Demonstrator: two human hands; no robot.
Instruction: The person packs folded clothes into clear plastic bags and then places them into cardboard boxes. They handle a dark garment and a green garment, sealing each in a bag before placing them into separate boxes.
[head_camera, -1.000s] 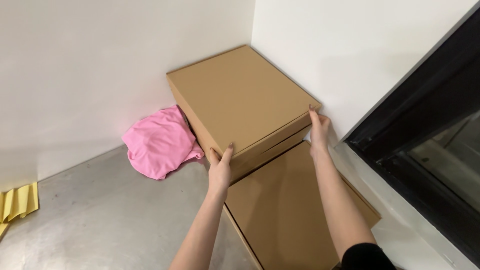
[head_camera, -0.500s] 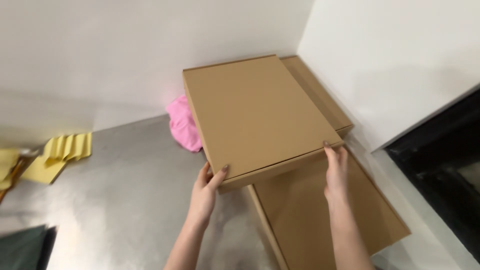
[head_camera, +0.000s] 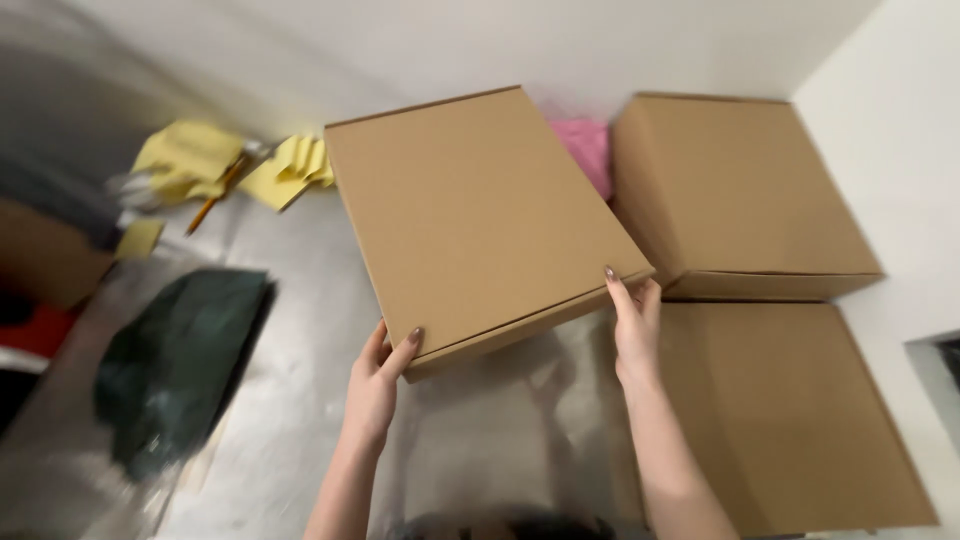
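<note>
You hold a flat brown box (head_camera: 475, 210) w/ both hands, up off the floor (head_camera: 300, 400). Your left hand (head_camera: 378, 375) grips the near left corner of the box, thumb on top, fingers under. Your right hand (head_camera: 632, 325) grips the near right corner, fingertips on the top edge. The hands are wide apart, each one clamped on the box. The box is tilted a bit, far side higher. It hangs over the grey floor, near the back wall (head_camera: 450, 40). Just to the right of it a 2nd brown box (head_camera: 735, 190) sits in the corner of the floor by the walls. A 3rd brown box (head_camera: 790, 420) lies in front of that one, touching it, along the right edge of the floor. Some pink cloth (head_camera: 585, 150) peeks out btwn the held box and the 2nd box. Yellow folded stuff (head_camera: 200, 165) lies at the far left of the floor by the wall. A dark green cloth (head_camera: 180, 360) lies on the left side, blurry.
</note>
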